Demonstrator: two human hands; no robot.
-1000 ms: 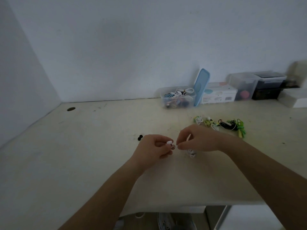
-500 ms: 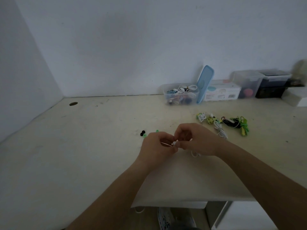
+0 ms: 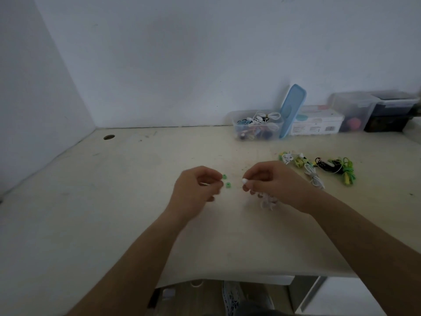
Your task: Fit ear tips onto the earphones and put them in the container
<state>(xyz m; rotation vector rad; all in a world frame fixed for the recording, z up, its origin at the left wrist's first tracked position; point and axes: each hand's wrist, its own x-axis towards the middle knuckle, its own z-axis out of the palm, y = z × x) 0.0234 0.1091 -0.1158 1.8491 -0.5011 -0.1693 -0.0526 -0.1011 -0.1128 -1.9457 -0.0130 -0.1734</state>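
Note:
My right hand [image 3: 273, 181] pinches a white earbud [image 3: 244, 180] of a white earphone. Its bundled cable [image 3: 267, 201] hangs below my palm, blurred. My left hand [image 3: 196, 190] is a short way to the left, fingers curled, thumb and forefinger close together. Two green ear tips [image 3: 228, 185] lie on the table just off its fingertips. Whether the left fingers hold anything is unclear. The clear container [image 3: 237, 124] with several earphones inside stands at the back by the wall. A blue lid [image 3: 292, 110] leans on it.
Loose earphones in white, yellow, black and green [image 3: 319, 167] lie right of my right hand. A white carton [image 3: 316, 122] and further plastic boxes [image 3: 355, 110] line the wall at back right. A cable hole [image 3: 109, 137] is at back left. The table's front edge [image 3: 227, 278] is near me.
My hands, which were joined over the earbud, have moved apart. The left hand has shifted left toward the green ear tips, while the right still holds the white earbud.

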